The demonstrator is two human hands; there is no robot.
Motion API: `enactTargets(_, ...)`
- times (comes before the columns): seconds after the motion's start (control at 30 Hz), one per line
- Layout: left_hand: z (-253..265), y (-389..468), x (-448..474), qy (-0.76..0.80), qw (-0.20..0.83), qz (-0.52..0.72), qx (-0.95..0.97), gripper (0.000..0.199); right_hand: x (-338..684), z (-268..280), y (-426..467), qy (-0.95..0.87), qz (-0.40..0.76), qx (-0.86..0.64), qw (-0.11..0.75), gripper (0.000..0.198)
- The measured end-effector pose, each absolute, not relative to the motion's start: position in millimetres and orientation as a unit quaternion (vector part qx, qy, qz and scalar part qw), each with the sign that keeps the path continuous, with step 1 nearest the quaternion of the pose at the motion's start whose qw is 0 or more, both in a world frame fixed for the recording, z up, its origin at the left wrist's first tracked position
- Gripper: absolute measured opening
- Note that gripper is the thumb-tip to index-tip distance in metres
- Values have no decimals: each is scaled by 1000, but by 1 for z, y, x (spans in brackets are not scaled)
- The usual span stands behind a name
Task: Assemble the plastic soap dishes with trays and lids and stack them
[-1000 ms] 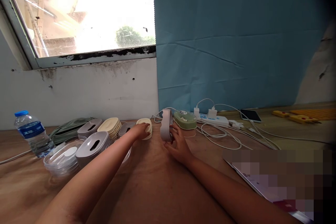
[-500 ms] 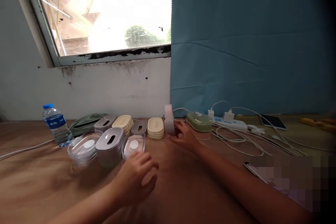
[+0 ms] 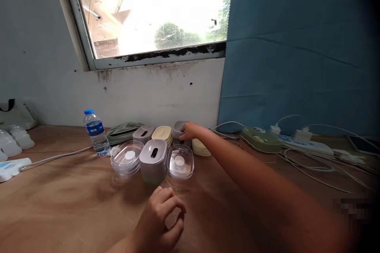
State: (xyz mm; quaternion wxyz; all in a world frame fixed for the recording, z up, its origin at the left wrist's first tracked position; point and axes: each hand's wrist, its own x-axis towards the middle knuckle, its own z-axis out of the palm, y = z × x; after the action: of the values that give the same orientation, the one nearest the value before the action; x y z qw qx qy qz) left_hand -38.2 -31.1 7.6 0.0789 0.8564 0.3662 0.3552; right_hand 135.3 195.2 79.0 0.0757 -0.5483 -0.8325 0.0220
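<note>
My right hand [image 3: 190,130] reaches across to the back of the group, its fingers closed on a pale mauve lid [image 3: 179,127] above the rear of the table. Part of that lid is hidden behind the fingers. A stack of cream lids [image 3: 201,148] sits just below my right wrist. Over the near part of the table, my left hand [image 3: 163,215] holds nothing; its fingers are curled, with a gap to the thumb. Closest in front of it stand a tall mauve-topped container [image 3: 153,160] with a slot and clear lids [image 3: 180,162] with a white disc.
More clear lids [image 3: 126,158], a second mauve slotted top [image 3: 143,132] and cream lids [image 3: 162,133] stand left. Beyond are a water bottle [image 3: 96,132] and a green pouch [image 3: 123,131]. A green-lidded box [image 3: 261,142], a power strip [image 3: 311,147] and loose cables lie right.
My right hand has carried the upright mauve lid leftward from beside the green-lidded box to the back of the group. The view has turned left. My left hand stays empty.
</note>
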Motion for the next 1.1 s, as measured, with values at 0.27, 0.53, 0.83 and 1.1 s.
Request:
enactTargets(0.27, 5, -30, -40, 347, 69, 339, 872, 15, 128, 66, 197, -837, 15, -547, 19, 38)
enactTargets(0.53, 3, -29, -40, 357, 74, 336, 869, 15, 139, 57, 202, -843, 25, -537, 10, 36)
enactTargets(0.83, 1, -26, -40, 375, 86, 326, 863, 15, 140, 50, 191, -845, 29, -533, 23, 44)
enactTargets(1.1, 2, -26, -39, 377, 93, 322, 863, 13, 139, 46, 186, -842, 22, -538, 12, 26)
